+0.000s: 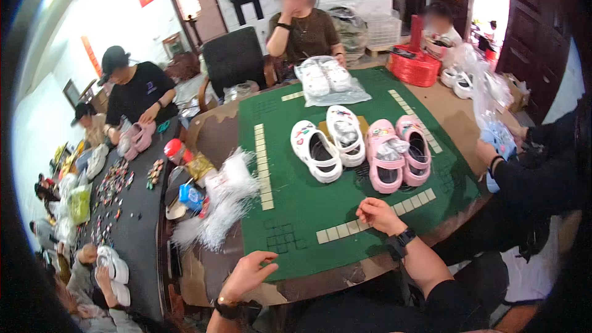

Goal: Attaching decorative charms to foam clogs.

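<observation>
Head view, looking down on a green felt table mat over a brown table. Left hand at the near edge of the mat, palm down, fingers spread and slightly curled, holding nothing; dark watch band at the wrist. Right hand resting on the mat just beside a row of pale tiles, fingers loosely curled inward, nothing visibly gripped; black smartwatch on that wrist. Nearest footwear ahead of the right hand: pair of pink clogs, side by side, crumpled clear stuffing inside the left one. Just to their left, pair of white clogs with small charms on top, paper stuffing inside the far one. Farther back on the mat, clear plastic bag with another white pair inside. Heap of white plastic ties at the mat's left edge, beside a blue packet and a red-capped jar. Red woven basket at the far right corner, contents hard to tell. Dark side table to the left, scattered with small coloured charms. Person in brown seated opposite; person in black with cap at left, handling a pink clog; another person's hands at right, on a blue bagged item.
</observation>
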Action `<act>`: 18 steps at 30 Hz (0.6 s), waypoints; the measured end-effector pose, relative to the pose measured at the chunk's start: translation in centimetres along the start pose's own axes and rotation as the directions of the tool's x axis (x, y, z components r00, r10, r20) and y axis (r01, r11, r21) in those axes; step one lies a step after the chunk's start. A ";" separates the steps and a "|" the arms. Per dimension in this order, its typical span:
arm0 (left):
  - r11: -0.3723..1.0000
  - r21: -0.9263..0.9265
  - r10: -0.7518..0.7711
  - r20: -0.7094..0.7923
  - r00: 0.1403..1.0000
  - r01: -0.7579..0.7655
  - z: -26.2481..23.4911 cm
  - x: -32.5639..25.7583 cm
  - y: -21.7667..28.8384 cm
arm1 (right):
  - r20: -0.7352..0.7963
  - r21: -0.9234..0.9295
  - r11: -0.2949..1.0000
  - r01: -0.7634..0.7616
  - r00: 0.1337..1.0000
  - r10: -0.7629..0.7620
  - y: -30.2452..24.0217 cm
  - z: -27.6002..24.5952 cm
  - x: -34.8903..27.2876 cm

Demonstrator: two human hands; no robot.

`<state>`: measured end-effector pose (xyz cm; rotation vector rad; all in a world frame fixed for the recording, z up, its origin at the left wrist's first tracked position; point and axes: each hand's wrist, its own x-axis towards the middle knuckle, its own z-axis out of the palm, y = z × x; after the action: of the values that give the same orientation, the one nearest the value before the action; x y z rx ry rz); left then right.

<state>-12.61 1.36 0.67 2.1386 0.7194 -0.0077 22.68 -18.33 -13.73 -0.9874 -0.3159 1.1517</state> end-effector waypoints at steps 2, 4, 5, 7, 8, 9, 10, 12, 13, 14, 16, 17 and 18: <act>0.995 -0.089 0.054 -0.017 0.998 -0.055 -1.3 -0.6 3.1 | 0.043 0.023 1.000 -0.005 0.999 0.004 0.1 -0.3 0.1; 0.964 -0.045 0.259 -0.048 0.965 -0.261 -2.8 -1.2 6.5 | 0.052 0.007 1.000 -0.024 0.998 0.024 0.1 -0.5 0.2; 0.944 -0.024 0.326 -0.061 0.943 -0.328 -3.6 -1.6 8.2 | 0.073 0.014 0.999 -0.043 0.996 0.042 0.1 -0.4 0.3; 0.864 0.150 0.495 -0.068 0.866 -0.481 -4.9 -2.6 11.5 | 0.064 0.000 1.000 -0.031 0.997 0.031 0.1 -0.4 0.3; 0.817 0.204 0.563 -0.073 0.823 -0.540 -5.3 -3.1 13.0 | 0.066 0.000 0.999 -0.032 0.997 0.032 0.1 -0.4 0.3; 0.778 0.264 0.604 -0.065 0.795 -0.570 -5.5 -3.6 14.4 | 0.069 0.001 0.999 -0.033 0.997 0.033 0.1 -0.4 0.3; 0.714 0.301 0.678 -0.070 0.732 -0.632 -5.7 -4.2 15.7 | 0.052 0.002 0.999 -0.038 0.998 0.038 0.1 -0.3 0.3; 0.616 0.384 0.758 -0.050 0.650 -0.688 -5.2 -4.9 17.8 | 0.050 -0.019 1.000 -0.024 0.998 0.025 0.1 -0.3 0.3; 0.495 0.450 0.860 -0.132 0.493 -0.743 -4.0 -4.5 18.7 | 0.059 -0.009 1.000 -0.012 0.998 0.013 0.1 -0.2 0.3; 0.383 0.527 0.923 -0.193 0.332 -0.759 -2.8 -3.6 19.5 | 0.058 -0.013 1.000 -0.014 0.998 0.015 0.1 -0.1 0.3; 0.251 0.655 0.967 -0.200 0.157 -0.713 -1.7 -3.4 20.4 | 0.043 -0.006 1.000 -0.010 0.999 0.010 0.1 -0.1 0.3; 0.231 0.700 0.973 -0.166 0.161 -0.675 -1.4 -4.0 20.8 | 0.049 -0.017 1.000 0.000 0.999 0.000 0.1 -0.1 0.3; 0.224 0.728 0.975 -0.163 0.154 -0.648 -1.1 -4.1 21.1 | 0.047 -0.024 1.000 0.005 0.999 -0.004 0.1 -0.2 0.3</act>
<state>-5.80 -9.69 17.84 2.7920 -0.4554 1.3832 22.82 -18.18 -13.99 -0.9819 -0.3698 1.1706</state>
